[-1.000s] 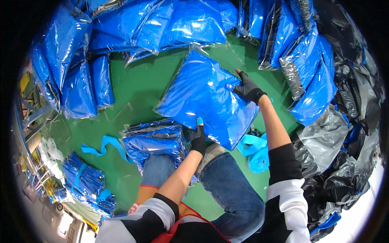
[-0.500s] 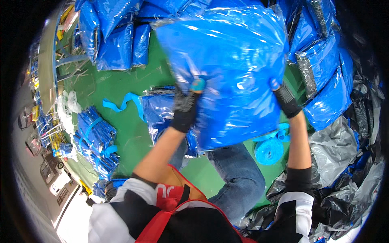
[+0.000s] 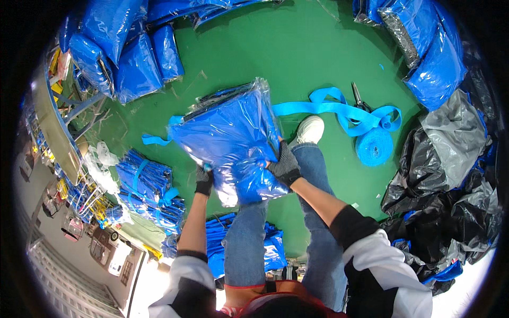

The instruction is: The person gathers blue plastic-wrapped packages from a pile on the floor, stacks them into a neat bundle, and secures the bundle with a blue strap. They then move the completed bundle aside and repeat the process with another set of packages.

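A blue packet in clear plastic wrap (image 3: 228, 127) lies in front of my knees, on top of other wrapped blue packets whose edges (image 3: 214, 98) show at its far left side. My left hand (image 3: 204, 179), in a dark fingerless glove, grips its near left edge. On its right edge my right hand (image 3: 285, 165), gloved the same way, has its fingers closed round the film. A light blue strap (image 3: 297, 108) runs from under the pile on the right, and a strap end (image 3: 155, 140) sticks out on the left.
The strap's roll (image 3: 374, 147) lies at the right beside scissors (image 3: 357, 95). Blue packets (image 3: 139, 69) are heaped far left, others (image 3: 437, 79) far right. A strapped bundle (image 3: 146, 180) sits left. Crumpled grey and black plastic sheeting (image 3: 440, 164) covers the right side. My shoe (image 3: 310, 130) rests near the strap.
Both hands have brought the blue packet down and nearer, from over the far floor onto the pile. The strap, roll and scissors now show uncovered. My view has shifted.
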A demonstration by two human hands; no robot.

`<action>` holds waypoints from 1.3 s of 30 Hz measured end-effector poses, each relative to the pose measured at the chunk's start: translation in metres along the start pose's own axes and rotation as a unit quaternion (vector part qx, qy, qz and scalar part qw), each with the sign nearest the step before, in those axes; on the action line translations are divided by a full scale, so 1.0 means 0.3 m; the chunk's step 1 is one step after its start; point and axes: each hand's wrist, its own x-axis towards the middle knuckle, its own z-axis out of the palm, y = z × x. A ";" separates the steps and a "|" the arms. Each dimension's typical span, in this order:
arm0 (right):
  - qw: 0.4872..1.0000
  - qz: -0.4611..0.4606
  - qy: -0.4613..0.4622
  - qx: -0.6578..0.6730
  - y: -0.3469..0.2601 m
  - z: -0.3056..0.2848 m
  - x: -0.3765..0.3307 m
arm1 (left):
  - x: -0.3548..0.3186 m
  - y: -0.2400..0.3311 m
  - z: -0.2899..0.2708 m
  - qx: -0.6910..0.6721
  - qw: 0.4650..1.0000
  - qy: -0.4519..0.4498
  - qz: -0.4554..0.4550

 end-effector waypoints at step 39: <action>0.957 0.184 0.173 -0.146 0.037 0.163 0.172 | 0.357 1.033 0.120 0.360 0.843 -0.029 0.397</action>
